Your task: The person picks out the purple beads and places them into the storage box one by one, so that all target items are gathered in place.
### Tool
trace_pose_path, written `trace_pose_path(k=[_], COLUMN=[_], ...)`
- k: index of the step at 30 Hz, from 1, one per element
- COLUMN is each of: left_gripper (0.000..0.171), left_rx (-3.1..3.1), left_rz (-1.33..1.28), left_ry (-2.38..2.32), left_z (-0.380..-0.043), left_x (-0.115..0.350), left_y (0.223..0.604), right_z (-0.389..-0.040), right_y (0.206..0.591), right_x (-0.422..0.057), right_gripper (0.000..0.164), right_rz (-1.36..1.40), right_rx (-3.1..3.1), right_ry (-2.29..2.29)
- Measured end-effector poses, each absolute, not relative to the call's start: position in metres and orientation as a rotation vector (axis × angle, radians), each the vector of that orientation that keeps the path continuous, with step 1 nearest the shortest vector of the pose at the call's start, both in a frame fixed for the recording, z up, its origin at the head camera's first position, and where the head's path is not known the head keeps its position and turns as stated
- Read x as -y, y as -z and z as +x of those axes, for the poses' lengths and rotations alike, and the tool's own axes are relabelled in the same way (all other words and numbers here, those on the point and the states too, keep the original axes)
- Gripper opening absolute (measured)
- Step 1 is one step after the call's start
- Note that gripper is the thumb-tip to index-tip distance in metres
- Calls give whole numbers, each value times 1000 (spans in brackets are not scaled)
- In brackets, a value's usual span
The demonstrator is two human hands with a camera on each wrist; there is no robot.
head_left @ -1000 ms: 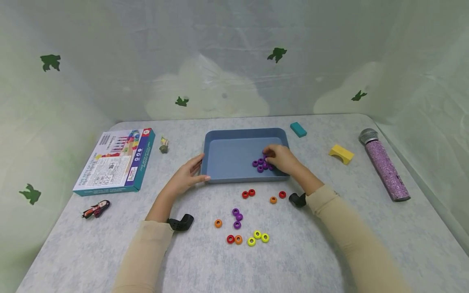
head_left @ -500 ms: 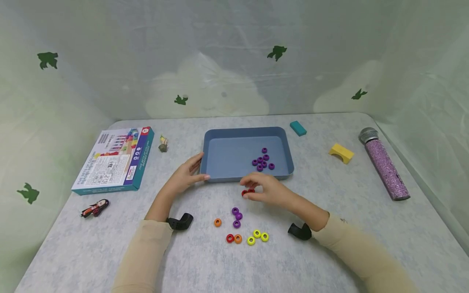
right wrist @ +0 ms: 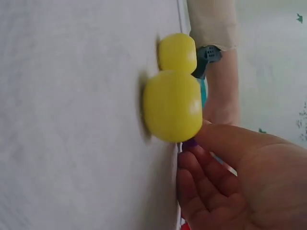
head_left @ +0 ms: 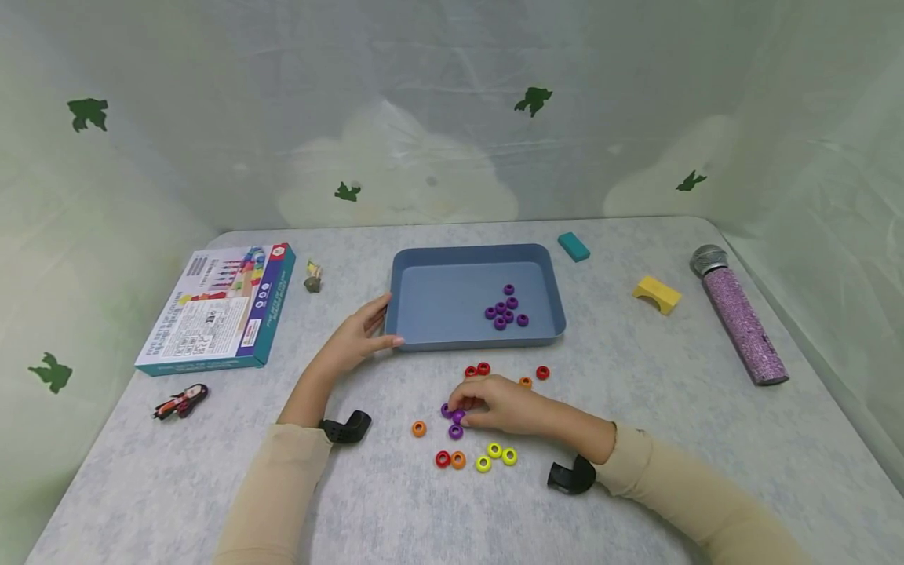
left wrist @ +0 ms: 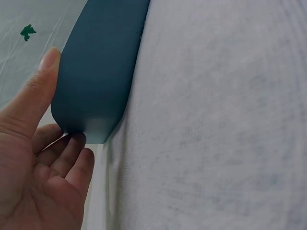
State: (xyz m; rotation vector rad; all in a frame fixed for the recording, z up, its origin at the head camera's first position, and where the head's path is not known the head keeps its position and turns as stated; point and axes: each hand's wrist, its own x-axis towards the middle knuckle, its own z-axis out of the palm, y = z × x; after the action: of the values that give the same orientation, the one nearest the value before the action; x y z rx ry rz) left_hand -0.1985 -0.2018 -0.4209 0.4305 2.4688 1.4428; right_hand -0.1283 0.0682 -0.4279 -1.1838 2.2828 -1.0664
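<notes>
In the head view my right hand reaches over the middle of the table, its thumb and fingers pinching a purple bead. Another purple bead lies just in front of it, and a third is at the fingertips. The right wrist view shows a bit of purple between thumb and finger, partly hidden behind two large yellow beads. My left hand holds the near left corner of the blue tray, thumb on its front wall and fingers at its left side. Several purple beads lie inside the tray's right half.
Red beads, orange beads and yellow beads are scattered before the tray. Leftward lie a toy box, a doll and a small figurine. Rightward are a teal block, a yellow arch block and a glittery microphone.
My right hand has left the purple beads in the tray, passed over the red beads and come nearer to the purple beads on the table. My left hand stays at the tray corner.
</notes>
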Motion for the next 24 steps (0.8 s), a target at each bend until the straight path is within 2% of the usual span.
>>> trace_pose_path(k=[7,16,24], left_gripper=[84,84,85], left_rx=[-2473,-2460,-2471], left_rz=[467,454,436], left_ry=[-1458,-1453,-1439], left_z=[-197,-197,-198], left_x=[201,201,202], left_y=[418,417,421], right_z=[-139,-186,-239], right_y=[411,373,410], right_x=[-71,-84,-93], right_gripper=[16,18,17], right_rz=[-1127,-870,-678], right_rx=[-2341,-2516,-2673], right_ry=[1178,1516,1364])
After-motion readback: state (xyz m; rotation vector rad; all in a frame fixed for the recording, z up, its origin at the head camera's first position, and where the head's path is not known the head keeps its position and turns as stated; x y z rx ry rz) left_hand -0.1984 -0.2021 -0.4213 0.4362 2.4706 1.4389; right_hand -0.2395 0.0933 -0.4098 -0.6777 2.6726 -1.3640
